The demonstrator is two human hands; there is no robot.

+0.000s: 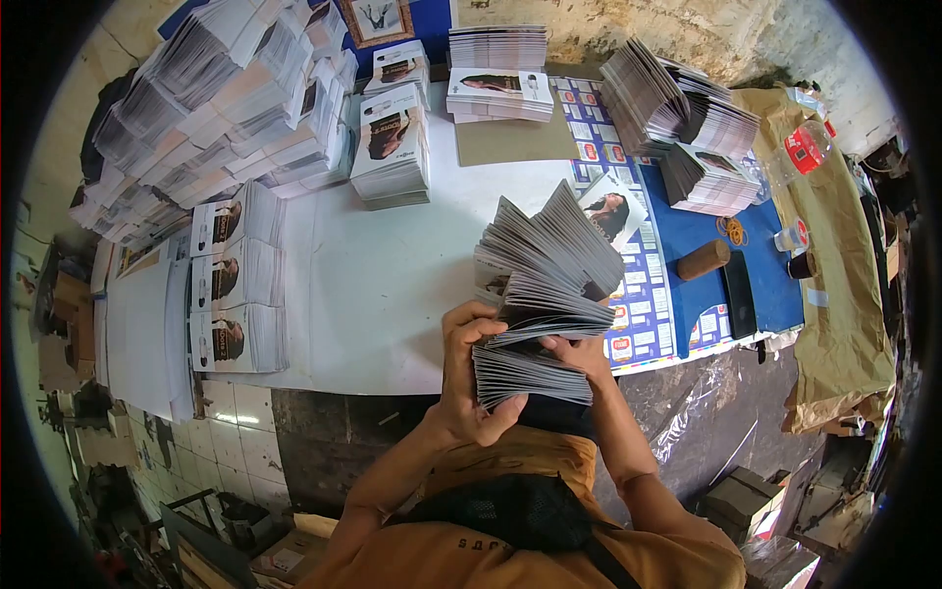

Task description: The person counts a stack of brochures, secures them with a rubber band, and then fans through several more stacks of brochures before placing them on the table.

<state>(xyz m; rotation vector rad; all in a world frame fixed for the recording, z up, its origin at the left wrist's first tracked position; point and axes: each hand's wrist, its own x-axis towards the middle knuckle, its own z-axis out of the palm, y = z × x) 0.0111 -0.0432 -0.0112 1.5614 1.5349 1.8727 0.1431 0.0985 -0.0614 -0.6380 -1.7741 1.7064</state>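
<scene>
Both my hands are around a thick stack of booklets at the table's front edge, the sheets fanned and parted by a gap. My left hand grips the stack's left side, fingers on the upper part and thumb on the lower part. On the right side, my right hand holds the same stack, its thumb by the gap and its other fingers mostly hidden. Just beyond, more fanned booklets lie on the table. Beside them is a single booklet with a dark-haired figure on its cover.
Tall piles of booklets rise at the back left. Smaller stacks line the white table's left side. On the right are a brown cylinder, a black phone-like slab, rubber bands and a plastic bottle.
</scene>
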